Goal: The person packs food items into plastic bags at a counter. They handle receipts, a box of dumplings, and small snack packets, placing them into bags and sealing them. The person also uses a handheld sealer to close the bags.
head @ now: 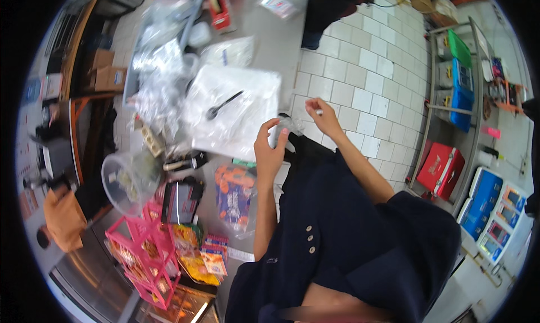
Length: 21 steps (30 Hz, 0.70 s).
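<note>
My left hand (270, 148) is at the near right edge of the metal table, thumb and fingers around a crumpled piece of clear plastic (292, 125). Right of it, over the tiled floor, my right hand (322, 115) has its fingers curled; a small white thing shows at them, too small to name. Beyond my left hand, a white tray (270, 84) lies under clear plastic film, and a black plastic spoon (213, 112) rests on top. A flat plastic packet (232, 48) lies beyond the tray.
A blue-grey crate (130, 76) of plastic bags stands left, near a red tape dispenser (220, 15). Closer are a clear tub (126, 183), pink rack (145, 247), dark tablet-like device (181, 200) and patterned bag (234, 196). A metal cart (443, 107) stands right; a person (333, 6) is ahead.
</note>
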Motion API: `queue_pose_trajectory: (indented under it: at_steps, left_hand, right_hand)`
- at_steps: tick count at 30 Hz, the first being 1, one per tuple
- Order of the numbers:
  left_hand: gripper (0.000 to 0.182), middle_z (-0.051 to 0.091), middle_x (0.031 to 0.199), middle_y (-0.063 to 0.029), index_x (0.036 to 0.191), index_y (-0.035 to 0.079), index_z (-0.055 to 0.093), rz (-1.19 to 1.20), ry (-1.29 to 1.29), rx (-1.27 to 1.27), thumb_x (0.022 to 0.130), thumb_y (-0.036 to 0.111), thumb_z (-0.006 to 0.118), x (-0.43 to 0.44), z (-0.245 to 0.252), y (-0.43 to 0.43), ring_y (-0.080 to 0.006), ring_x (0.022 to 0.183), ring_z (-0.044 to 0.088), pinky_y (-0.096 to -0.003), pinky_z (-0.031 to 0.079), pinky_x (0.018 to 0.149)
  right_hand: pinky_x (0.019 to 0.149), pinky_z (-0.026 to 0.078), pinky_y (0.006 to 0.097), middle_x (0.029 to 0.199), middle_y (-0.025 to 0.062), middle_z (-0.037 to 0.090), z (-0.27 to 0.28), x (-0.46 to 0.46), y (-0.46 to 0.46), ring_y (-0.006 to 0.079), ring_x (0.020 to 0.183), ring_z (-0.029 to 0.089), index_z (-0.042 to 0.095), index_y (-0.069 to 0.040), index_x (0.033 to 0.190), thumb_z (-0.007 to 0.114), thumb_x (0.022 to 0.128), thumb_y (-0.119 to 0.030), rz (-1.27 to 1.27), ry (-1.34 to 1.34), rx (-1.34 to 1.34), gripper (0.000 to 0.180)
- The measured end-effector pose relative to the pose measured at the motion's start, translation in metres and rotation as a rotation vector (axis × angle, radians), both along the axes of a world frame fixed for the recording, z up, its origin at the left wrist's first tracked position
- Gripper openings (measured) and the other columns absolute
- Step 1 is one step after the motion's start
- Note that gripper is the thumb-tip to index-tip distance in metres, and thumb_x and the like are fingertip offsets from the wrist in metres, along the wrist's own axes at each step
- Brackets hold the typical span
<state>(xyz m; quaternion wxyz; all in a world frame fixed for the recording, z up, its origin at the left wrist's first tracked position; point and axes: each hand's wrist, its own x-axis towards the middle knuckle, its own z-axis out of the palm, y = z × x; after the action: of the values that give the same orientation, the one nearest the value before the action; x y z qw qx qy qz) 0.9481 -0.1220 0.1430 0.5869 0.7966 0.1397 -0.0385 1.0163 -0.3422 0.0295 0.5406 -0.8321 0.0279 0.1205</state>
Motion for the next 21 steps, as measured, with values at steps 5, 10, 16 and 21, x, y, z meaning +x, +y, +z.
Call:
queue_pose_trajectory:
  at_steps: [5, 10, 16, 21]
  left_hand:
    - [0.059, 0.044, 0.155, -0.0266, 0.145, 0.000, 0.051, 0.008, -0.004, 0.366, 0.096, 0.022, 0.072, 0.051, -0.080, -0.001, -0.0436, 0.151, 0.033, -0.0508, 0.025, 0.124]
    - [0.081, 0.024, 0.168, -0.0261, 0.160, 0.005, 0.034, 0.017, -0.071, 0.809, 0.097, 0.039, 0.070, 0.087, -0.145, 0.022, -0.0459, 0.156, 0.018, -0.0584, 0.018, 0.124]
    - [0.085, 0.006, 0.174, -0.0222, 0.166, 0.009, 0.024, -0.021, -0.086, 1.127, 0.102, 0.056, 0.055, 0.095, -0.186, 0.018, -0.0420, 0.160, 0.008, -0.0619, 0.014, 0.124]
    - [0.086, 0.004, 0.173, -0.0228, 0.165, 0.007, 0.022, -0.037, -0.081, 1.102, 0.102, 0.057, 0.053, 0.092, -0.191, 0.026, -0.0435, 0.160, 0.007, -0.0654, 0.014, 0.124]
  right_hand:
    - [0.074, 0.055, 0.0299, 0.096, 0.0081, 0.072, -0.124, -0.003, -0.063, 0.0139, 0.084, 0.068, 0.067, -0.001, 0.113, 0.064, 0.101, -0.013, -0.255, 0.393, 0.232, 0.017]
    - [0.081, 0.058, 0.0340, 0.101, 0.0156, 0.075, -0.281, 0.032, -0.062, 0.0203, 0.091, 0.074, 0.070, -0.002, 0.109, 0.069, 0.095, -0.018, -0.179, 0.570, 0.121, 0.022]
    - [0.093, 0.056, 0.0500, 0.107, 0.0228, 0.075, -0.435, 0.094, -0.045, 0.0423, 0.105, 0.070, 0.072, -0.008, 0.112, 0.063, 0.094, -0.030, 0.127, 0.530, -0.277, 0.029]
    - [0.091, 0.056, 0.0505, 0.103, 0.0242, 0.075, -0.515, 0.100, -0.020, 0.0438, 0.101, 0.070, 0.071, -0.007, 0.110, 0.062, 0.096, -0.031, -0.039, 0.506, -0.069, 0.029]
